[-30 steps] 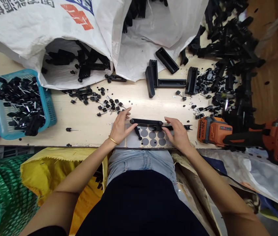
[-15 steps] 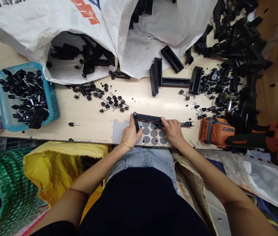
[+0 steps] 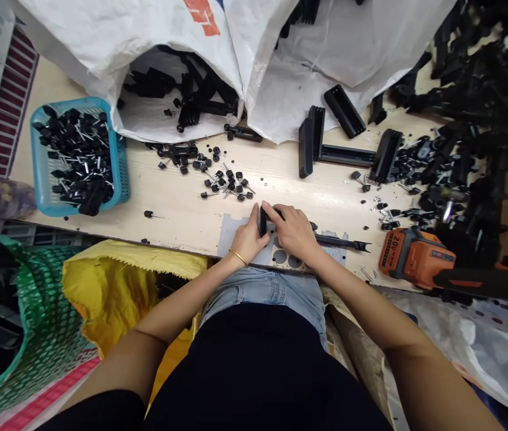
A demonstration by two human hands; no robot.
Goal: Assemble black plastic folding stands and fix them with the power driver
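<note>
Low at the table's front edge, my left hand pinches a short black plastic arm between thumb and fingers. My right hand closes over the same black jointed piece from the right, its fingertips close to my left ones. Most of the joint is hidden beneath the right hand. From under that hand a long black bar with a forked end sticks out to the right. A grey sheet with round dark discs lies under both hands.
A blue basket of black-headed screws stands at left. Loose black knob screws lie mid-table. White sacks with black parts are behind. Black channel pieces stand right of centre. An orange power drill lies at right, near heaped black parts.
My right hand has slid left along the black piece, up to my left hand, and now covers its joint. The camera view has turned, shifting the table contents rightward.
</note>
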